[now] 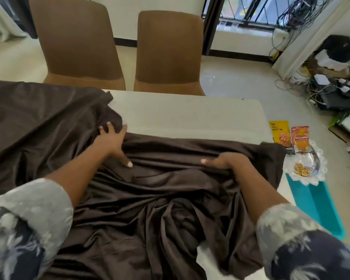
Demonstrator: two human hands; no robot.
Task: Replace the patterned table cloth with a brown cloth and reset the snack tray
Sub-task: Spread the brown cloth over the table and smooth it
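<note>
Daylight enters through the window [271, 9] at upper right; glare pools on the floor [216, 77]; the brown cloth [150, 209] shines softly; edges bow; sleeves [18, 229] blur.

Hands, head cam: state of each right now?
Left hand: open, fingers spread, pressing flat on the brown cloth.
Right hand: closed, fingers curled, gripping a bunched fold of the brown cloth.

The left chair [77, 47] and right chair [169, 51] stand side by side; tangled cables [329, 92] litter the floor [230, 81].
</note>
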